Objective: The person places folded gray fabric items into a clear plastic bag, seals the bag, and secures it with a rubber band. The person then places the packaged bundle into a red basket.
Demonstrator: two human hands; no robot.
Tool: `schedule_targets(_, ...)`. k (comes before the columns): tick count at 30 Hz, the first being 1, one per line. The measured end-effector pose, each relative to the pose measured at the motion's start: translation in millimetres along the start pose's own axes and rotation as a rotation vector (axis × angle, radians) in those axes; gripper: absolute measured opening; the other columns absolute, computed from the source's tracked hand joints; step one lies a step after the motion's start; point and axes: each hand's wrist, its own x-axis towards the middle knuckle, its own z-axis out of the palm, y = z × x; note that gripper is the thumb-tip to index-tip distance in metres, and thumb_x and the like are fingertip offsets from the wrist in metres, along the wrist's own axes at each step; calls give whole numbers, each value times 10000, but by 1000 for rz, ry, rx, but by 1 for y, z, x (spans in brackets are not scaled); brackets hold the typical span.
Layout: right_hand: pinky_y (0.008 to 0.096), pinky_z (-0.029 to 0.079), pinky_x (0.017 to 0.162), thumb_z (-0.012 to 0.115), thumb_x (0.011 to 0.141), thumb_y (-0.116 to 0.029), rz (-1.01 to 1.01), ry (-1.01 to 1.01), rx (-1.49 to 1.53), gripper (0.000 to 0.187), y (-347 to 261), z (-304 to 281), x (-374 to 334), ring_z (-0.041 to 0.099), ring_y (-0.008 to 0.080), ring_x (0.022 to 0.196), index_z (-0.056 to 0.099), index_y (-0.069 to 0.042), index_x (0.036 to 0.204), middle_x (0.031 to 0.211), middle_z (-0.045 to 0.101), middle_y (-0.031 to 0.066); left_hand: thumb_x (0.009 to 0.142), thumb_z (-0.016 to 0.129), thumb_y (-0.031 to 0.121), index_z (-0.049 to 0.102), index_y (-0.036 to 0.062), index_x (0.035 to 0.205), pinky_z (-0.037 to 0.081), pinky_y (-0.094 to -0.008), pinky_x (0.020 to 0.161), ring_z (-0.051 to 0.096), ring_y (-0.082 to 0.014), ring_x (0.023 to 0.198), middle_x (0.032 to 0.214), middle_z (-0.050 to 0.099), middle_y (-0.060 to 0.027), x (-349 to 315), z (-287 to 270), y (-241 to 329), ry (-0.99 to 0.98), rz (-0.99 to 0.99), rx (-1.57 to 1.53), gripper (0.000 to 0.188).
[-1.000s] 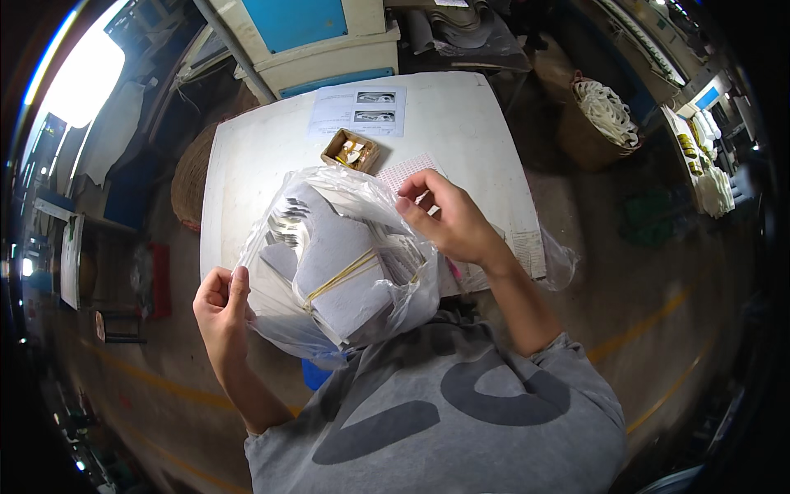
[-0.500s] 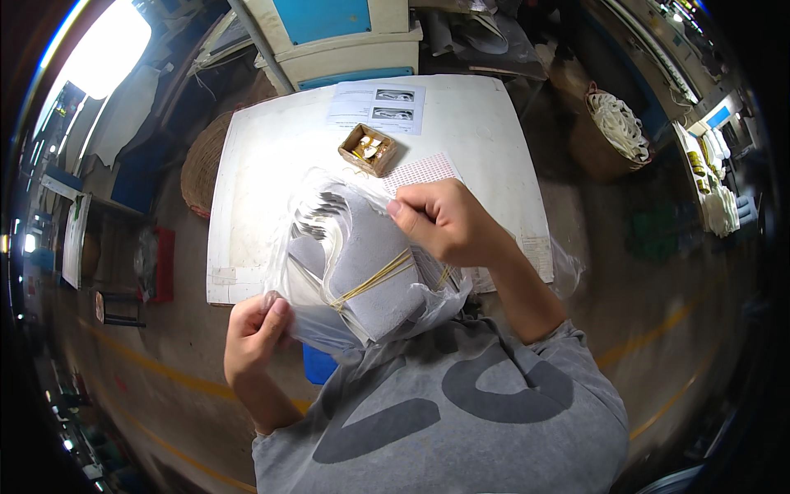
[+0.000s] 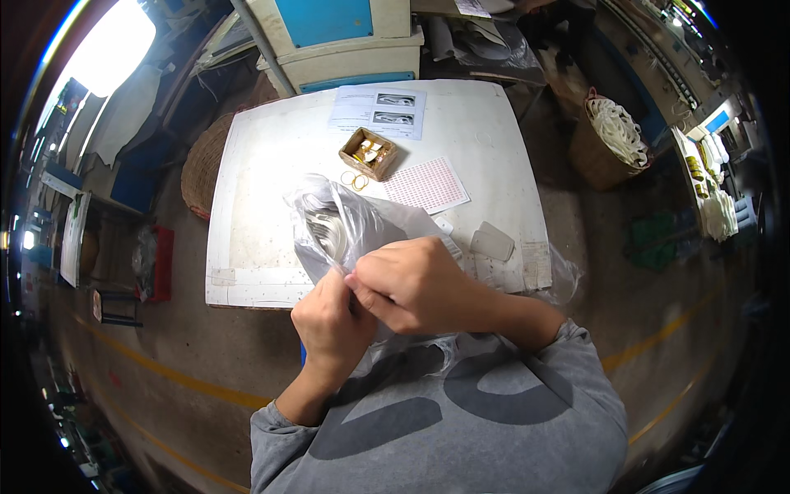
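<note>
A clear, crinkled plastic bag [image 3: 362, 221] stands at the near edge of the table, in front of my body. Inside it, curved white layered pieces [image 3: 331, 234] show through the plastic; the rest of the stack is hidden by the bag and my hands. My left hand [image 3: 333, 321] is closed on the bag's gathered edge. Right against it, my right hand [image 3: 420, 284] pinches the plastic too, thumb toward the left hand. Just beyond the bag lie loose yellow rubber bands [image 3: 355, 180].
On the white table [image 3: 263, 181] are a small box [image 3: 368, 154] of bands and bits, a sheet of red-marked labels [image 3: 428, 185], a printed sheet [image 3: 350, 111] and a greyish flat piece [image 3: 492, 241]. Wicker baskets [image 3: 597, 152] stand beside it. A person's legs [image 3: 568, 33] show far right.
My hands, apart at the bag's two sides before, have come together at its near middle. The plastic now covers the grey banded stack, and the label sheet and flat piece are uncovered.
</note>
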Motion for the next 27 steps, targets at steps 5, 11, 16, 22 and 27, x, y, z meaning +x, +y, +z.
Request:
schedule_targets(5, 450, 509, 584, 718, 955, -133, -29, -54, -16, 259, -3, 5, 3, 640, 360, 634, 564, -41, 769, 698, 597, 140, 901, 729, 156, 595, 57, 834, 494, -445, 529, 626, -366, 591, 686, 572, -134, -3, 0, -6, -21, 10, 14, 180)
schedule_targets(11, 438, 515, 578, 726, 948, -154, -68, -70, -16, 209, -13, 18, 7, 650, 314, 614, 600, -60, 810, 697, 606, 111, 886, 727, 128, 672, 13, 866, 518, -375, 602, 700, -270, 676, 738, 678, -131, -11, -6, -5, -92, -215, -154, 129)
schedule_targets(16, 404, 515, 610, 736, 945, -192, -48, -116, -143, 199, -11, 9, 13, 629, 270, 649, 623, -63, 845, 745, 603, 82, 936, 716, 97, 647, -19, 867, 480, -351, 581, 628, -143, 678, 718, 654, -62, -4, -9, -17, -97, -67, -48, 153)
schedule_targets(22, 387, 457, 754, 737, 980, -202, -122, -18, -175, 218, 10, 2, 22, 542, 253, 800, 634, -34, 887, 925, 521, 126, 966, 742, 68, 520, -11, 714, 343, -380, 491, 409, -243, 484, 576, 452, -132, 17, -42, -19, -95, -209, -182, 345)
schedule_targets(27, 399, 412, 789, 727, 1023, -237, 124, -68, 335, 265, 29, 22, 20, 537, 247, 780, 628, -29, 893, 867, 529, 94, 892, 782, 42, 474, 28, 641, 341, -386, 488, 438, -260, 490, 558, 451, -105, 28, -70, -10, -146, -3, 78, 398)
